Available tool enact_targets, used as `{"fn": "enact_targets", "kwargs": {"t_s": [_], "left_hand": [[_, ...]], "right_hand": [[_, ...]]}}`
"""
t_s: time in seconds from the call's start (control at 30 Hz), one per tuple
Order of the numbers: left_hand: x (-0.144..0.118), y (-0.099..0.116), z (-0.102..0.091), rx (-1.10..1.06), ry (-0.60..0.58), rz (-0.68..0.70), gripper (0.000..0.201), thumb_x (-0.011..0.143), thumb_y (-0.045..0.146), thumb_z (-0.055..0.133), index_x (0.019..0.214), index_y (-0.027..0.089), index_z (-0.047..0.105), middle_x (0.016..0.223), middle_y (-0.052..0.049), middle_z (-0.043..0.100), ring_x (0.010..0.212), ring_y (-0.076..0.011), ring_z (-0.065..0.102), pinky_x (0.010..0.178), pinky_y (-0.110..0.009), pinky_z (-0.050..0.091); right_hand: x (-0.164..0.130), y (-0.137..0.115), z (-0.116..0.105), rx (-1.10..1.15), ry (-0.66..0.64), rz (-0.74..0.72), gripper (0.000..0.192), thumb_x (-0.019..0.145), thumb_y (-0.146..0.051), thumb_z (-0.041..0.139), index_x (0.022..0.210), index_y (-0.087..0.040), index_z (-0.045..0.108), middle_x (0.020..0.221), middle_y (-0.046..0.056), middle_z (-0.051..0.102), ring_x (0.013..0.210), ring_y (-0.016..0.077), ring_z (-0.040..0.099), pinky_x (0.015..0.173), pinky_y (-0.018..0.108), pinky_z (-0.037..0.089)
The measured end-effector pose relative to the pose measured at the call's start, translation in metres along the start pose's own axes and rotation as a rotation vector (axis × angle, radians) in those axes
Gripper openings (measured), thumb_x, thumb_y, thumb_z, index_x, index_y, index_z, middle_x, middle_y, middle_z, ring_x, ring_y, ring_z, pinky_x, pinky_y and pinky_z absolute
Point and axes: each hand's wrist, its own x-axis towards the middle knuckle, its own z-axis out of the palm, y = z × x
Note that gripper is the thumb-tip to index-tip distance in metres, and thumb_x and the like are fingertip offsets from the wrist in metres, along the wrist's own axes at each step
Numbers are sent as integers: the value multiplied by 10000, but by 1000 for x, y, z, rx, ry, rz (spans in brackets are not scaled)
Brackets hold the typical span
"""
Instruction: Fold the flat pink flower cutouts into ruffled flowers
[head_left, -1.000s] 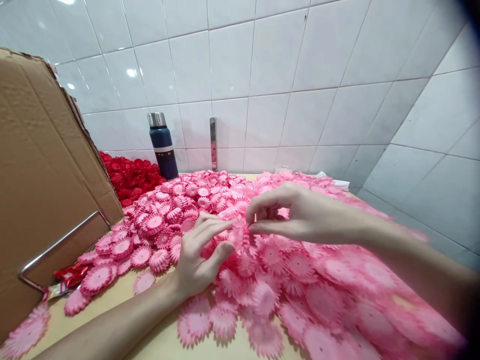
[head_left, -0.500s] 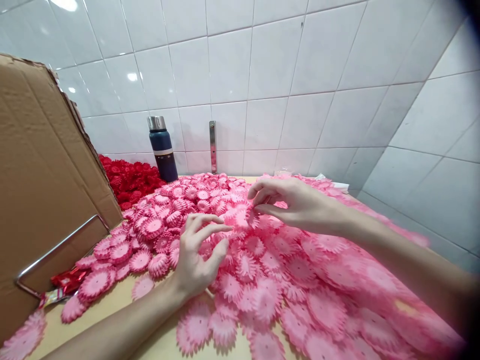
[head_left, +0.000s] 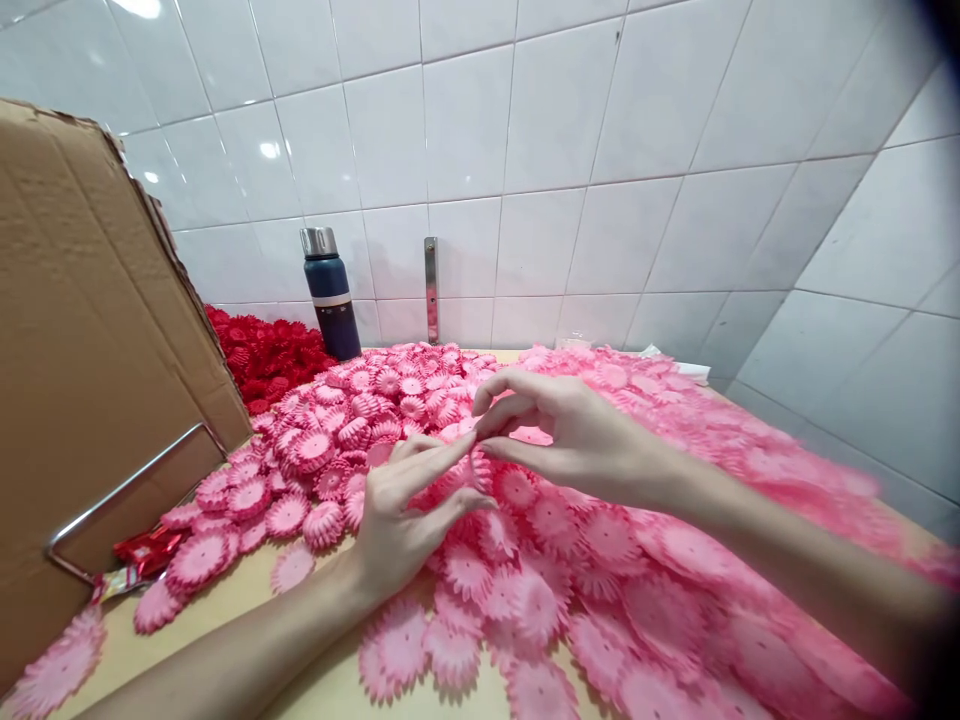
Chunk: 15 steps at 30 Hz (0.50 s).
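Loose discs [head_left: 397,645] lie before the fingers of the left hand [head_left: 394,510], slightly parted, and right hand [head_left: 570,430], nearly closed, which appear to pinch a disc [head_left: 481,470], a two-handed step apparently calling next for light, steady pressure; bottle [head_left: 332,300] beyond.

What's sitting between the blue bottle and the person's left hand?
A heap of pink frilled discs fills the stretch from the blue bottle to the left hand, as the head view shows.
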Motion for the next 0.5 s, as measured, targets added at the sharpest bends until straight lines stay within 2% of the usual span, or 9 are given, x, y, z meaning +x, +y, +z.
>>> {"fn": "enact_targets", "kwargs": {"t_s": [0.13, 0.27, 0.37, 0.5], "left_hand": [[-3, -1, -1, -20, 29, -49, 464, 776, 125, 713, 1218, 244, 641, 964, -70, 733, 836, -185, 621, 726, -320, 559], [-5, -4, -1, -47, 67, -80, 414, 772, 110, 713, 1166, 231, 676, 969, -74, 713, 833, -173, 637, 715, -301, 570], [-5, -5, -1, -45, 66, -102, 398, 770, 109, 715, 1149, 228, 685, 971, -76, 713, 845, -177, 645, 738, -311, 570], [-5, -4, 0, -16, 60, -105, 408, 762, 121, 725, 1150, 240, 683, 956, -66, 723, 826, -181, 644, 732, -317, 564]], "right_hand": [[1, -2, -3, 24, 64, 95, 200, 820, -256, 640, 972, -175, 536, 919, 75, 685, 845, 194, 665, 751, 353, 534], [0, -5, -9, 164, -41, 282, 229, 831, -299, 640, 996, -189, 525, 857, 65, 718, 811, 203, 673, 683, 342, 516], [0, -6, -9, 227, -124, 312, 240, 807, -249, 660, 994, -186, 524, 868, 72, 733, 814, 203, 674, 662, 321, 496], [0, -8, -5, 197, -117, 321, 237, 775, -206, 665, 965, -186, 525, 805, 51, 734, 727, 172, 655, 587, 279, 453]]}}
